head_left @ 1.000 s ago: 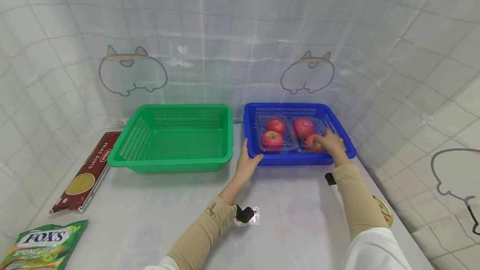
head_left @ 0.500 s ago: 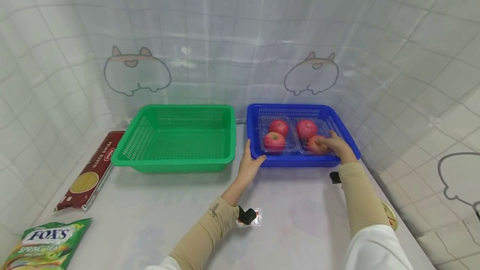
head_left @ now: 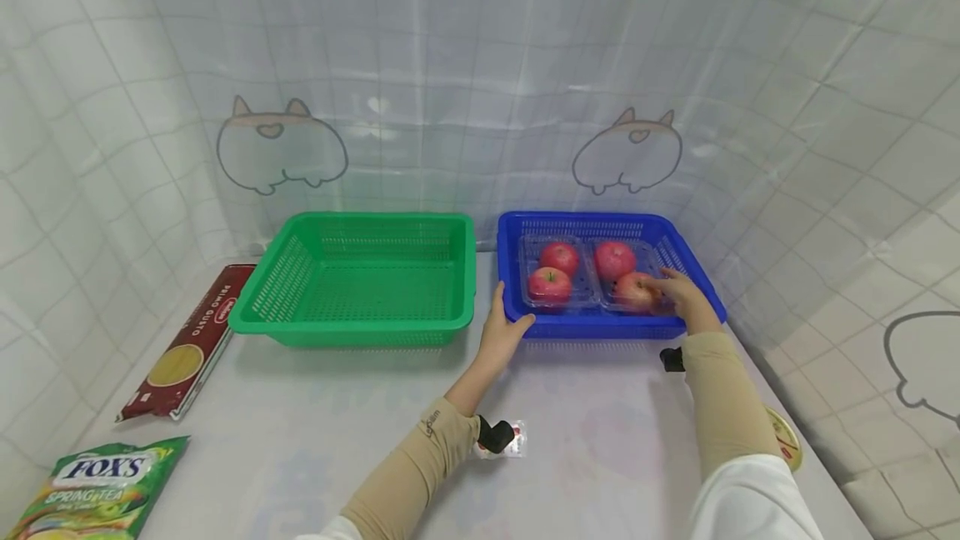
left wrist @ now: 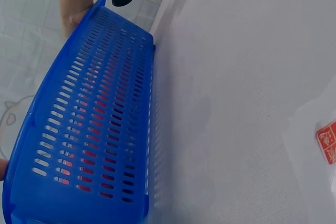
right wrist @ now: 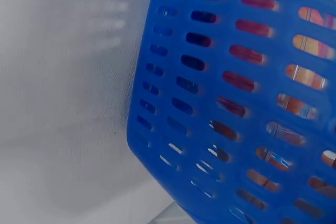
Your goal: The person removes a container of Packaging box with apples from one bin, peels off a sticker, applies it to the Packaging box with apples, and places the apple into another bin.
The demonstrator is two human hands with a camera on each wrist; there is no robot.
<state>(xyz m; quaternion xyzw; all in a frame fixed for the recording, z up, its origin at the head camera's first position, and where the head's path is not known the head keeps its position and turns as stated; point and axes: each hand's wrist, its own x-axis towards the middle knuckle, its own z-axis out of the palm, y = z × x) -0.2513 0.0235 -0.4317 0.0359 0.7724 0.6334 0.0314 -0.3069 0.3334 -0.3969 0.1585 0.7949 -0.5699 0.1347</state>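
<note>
The blue basket [head_left: 611, 273] is set on the white table [head_left: 585, 440], just beside the green basket [head_left: 360, 277]. Its near left corner is gripped by the left hand [head_left: 504, 332], thumb over the rim. Inside it, a clear tray of apples [head_left: 592, 273] is held by the right hand [head_left: 684, 294], whose fingers are curled on the tray's right end beside the nearest apple. A pasta packet [head_left: 187, 344] and a candy bag [head_left: 97, 486] are seen at the far left.

Empty green basket [head_left: 360, 277], spaghetti pack [head_left: 183, 345], Fox's candy bag [head_left: 93, 486].
</note>
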